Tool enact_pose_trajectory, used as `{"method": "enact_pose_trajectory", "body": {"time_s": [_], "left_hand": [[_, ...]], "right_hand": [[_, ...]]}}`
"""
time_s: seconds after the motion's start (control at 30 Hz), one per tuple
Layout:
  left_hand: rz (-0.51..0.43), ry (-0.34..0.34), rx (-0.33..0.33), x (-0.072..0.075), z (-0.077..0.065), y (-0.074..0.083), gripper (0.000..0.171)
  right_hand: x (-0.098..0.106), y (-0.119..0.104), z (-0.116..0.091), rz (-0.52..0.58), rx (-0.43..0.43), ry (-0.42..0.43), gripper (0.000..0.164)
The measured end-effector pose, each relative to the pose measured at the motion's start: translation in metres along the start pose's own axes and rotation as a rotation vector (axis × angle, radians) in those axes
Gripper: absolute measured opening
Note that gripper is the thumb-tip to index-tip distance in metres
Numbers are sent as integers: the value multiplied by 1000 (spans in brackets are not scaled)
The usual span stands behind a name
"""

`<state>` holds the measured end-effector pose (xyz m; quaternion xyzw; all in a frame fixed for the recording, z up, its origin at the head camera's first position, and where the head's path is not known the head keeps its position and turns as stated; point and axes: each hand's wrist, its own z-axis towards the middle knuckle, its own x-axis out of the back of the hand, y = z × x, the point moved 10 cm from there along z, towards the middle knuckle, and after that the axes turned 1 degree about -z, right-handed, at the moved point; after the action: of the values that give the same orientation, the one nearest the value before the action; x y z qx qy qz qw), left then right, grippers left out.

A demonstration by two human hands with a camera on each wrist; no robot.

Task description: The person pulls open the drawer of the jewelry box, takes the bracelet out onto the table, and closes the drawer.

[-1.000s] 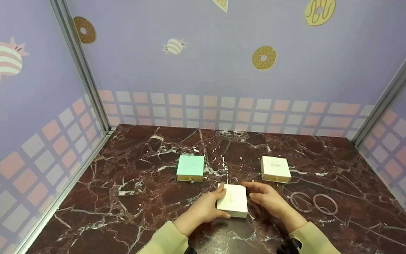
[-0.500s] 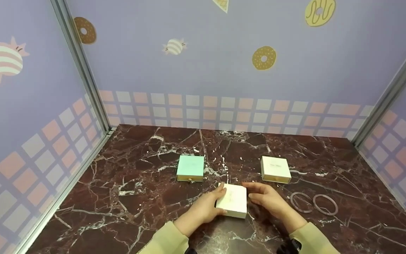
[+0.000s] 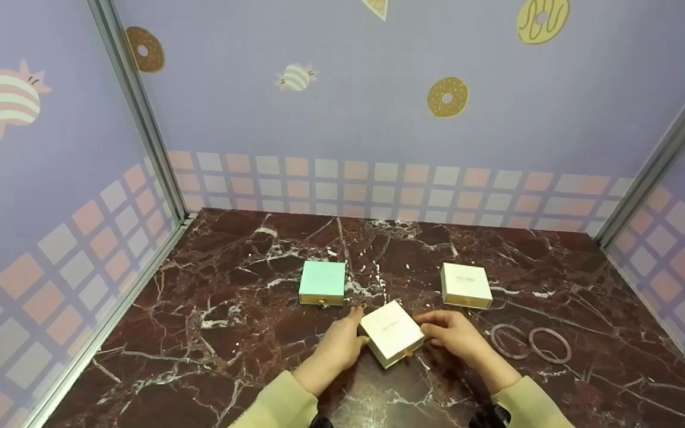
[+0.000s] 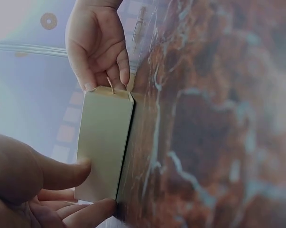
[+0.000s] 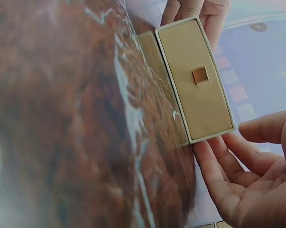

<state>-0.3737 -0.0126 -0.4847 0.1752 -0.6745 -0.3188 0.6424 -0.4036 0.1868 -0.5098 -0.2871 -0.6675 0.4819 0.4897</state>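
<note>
Since you've turned the white square cardboard-looking box [image 3: 391,331] on the red marble-look worktop [image 3: 200,368], its flat tan pull tab [image 5: 199,75] faces front-right, likely reachable, with left hand [image 3: 336,345] gripping the box's left corner, right hand [image 3: 454,334] at the right, grip unclear.

Seeing a front box [image 3: 392,328] on the counter [image 3: 247,345] between left hand [image 3: 333,351] and right hand [image 3: 458,340], a left box [image 3: 323,279] and right box [image 3: 465,281] behind, two rings [image 3: 515,357] rightmost.
</note>
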Motion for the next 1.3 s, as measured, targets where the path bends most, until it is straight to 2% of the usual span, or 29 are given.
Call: {"method": "enact_pose_trajectory", "body": {"time_s": [0.2,0.47,0.57,0.73,0.83,1.07,1.3], "left_hand": [[31,19,28,2,1,0,59],[-77,-3,-25,-1,1,3,44],[-103,-38,-49,-3,1,5,49],[-123,-103,-25,-8,0,3,62],[-135,-105,-16,-9,0,2,63],[-124,-88,-14,-9,0,1,63],[-101,-76,-18,-8,0,3,62]], "right_hand": [[-10,-1,-3,-21,-22,-72,43],[-15,0,-6,-9,-78,-92,44],[-17,-1,-7,9,-89,-102,44],[-20,-2,-11,44,-124,-110,47],[-21,-5,-12,61,-131,-74,51],[-28,-13,-13,46,-94,89,54],[-36,-19,-18,72,-89,174,60]]}}
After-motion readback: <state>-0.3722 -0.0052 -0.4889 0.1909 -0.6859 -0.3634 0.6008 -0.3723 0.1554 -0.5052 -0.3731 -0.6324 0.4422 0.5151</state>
